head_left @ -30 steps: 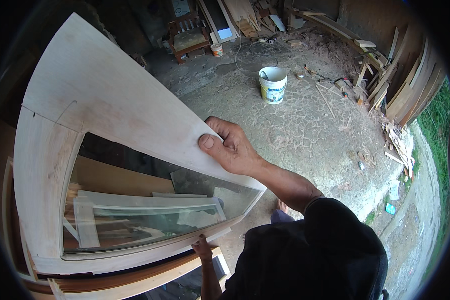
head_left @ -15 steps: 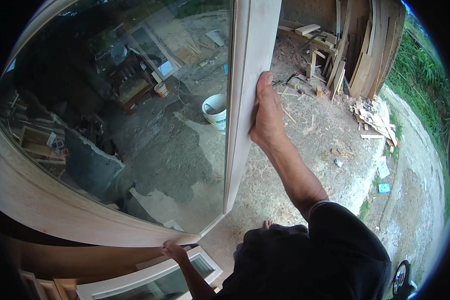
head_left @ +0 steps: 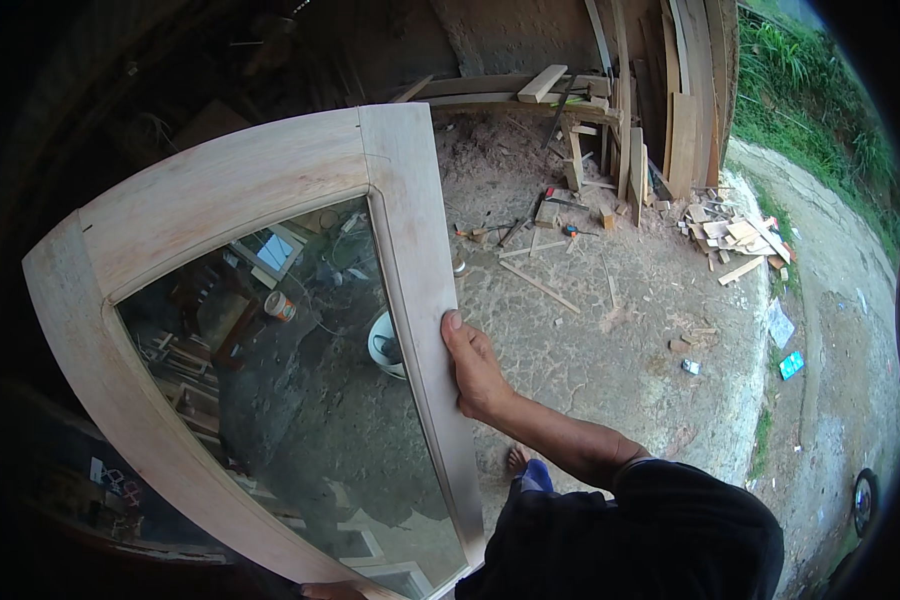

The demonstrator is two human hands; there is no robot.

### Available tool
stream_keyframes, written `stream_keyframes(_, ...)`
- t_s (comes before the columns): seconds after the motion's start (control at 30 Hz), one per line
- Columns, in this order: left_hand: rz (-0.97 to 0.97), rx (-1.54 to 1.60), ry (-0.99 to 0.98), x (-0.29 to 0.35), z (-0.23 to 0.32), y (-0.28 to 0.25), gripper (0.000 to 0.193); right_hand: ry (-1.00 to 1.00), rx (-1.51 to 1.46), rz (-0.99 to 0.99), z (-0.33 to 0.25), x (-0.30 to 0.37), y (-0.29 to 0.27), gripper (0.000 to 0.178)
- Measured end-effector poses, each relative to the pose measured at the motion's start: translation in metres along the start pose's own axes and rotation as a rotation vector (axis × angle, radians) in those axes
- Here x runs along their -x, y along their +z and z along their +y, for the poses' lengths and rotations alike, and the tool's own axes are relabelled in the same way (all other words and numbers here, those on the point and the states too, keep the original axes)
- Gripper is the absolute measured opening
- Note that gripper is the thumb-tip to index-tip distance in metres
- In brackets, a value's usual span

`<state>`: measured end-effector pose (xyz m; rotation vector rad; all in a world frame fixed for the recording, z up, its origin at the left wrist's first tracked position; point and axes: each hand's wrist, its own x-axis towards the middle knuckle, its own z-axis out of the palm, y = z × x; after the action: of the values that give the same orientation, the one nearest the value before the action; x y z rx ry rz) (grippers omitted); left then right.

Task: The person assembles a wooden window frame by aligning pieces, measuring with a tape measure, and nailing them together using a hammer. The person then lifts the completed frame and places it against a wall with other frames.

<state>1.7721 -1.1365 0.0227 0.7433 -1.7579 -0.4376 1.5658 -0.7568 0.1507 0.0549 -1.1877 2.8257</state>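
Note:
A large glazed window sash point(head_left: 220, 165) with a pale, bare wood frame stands tilted before me, filling the left half of the view. My right hand point(head_left: 480, 372) is closed around its right stile, the thumb lying on the face of the wood. At the bottom edge of the view my left hand point(head_left: 332, 591) is at the sash's lower rail, closed against it; most of that hand is cut off. A white bucket point(head_left: 383, 343) and a small orange-and-white tub point(head_left: 279, 305) show in the glass pane.
A rough workbench point(head_left: 480, 97) with loose boards stands at the back, beside upright planks point(head_left: 682, 145). Wood offcuts point(head_left: 740, 235) are heaped at the right edge of the concrete floor point(head_left: 620, 350). Small tools and sticks lie nearer. Beyond run a path and green grass point(head_left: 810, 100).
The sash has dropped lower and turned in view, so its top rail now shows. Both hands moved with it, keeping hold. The white-framed panel at lower left has gone out of direct view.

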Motion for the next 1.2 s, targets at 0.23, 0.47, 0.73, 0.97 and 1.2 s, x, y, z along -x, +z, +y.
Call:
stream_keyframes(0.23,-0.138,-0.267,0.449,-0.058,0.087,0.152,0.043,0.143,0.029,0.217,-0.004,-0.174,-0.045,0.072)
stream_keyframes(0.47,-0.632,-0.356,0.261,-0.07,0.195,0.299,0.052,0.198,-0.09,0.482,-0.007,-0.318,-0.138,0.079)
stream_keyframes(0.73,-0.429,0.164,0.343,-0.009,0.391,0.497,0.072,0.015,-0.123,0.543,-0.081,-0.488,-0.251,0.07)
stream_keyframes(0.97,-0.624,0.371,0.355,-0.005,0.51,0.652,0.078,-0.209,-0.149,0.634,-0.169,-0.611,-0.29,0.063)
stream_keyframes(1.2,-0.724,0.602,0.47,0.024,0.604,0.851,0.071,-0.479,-0.077,0.797,-0.193,-0.725,-0.328,0.047)
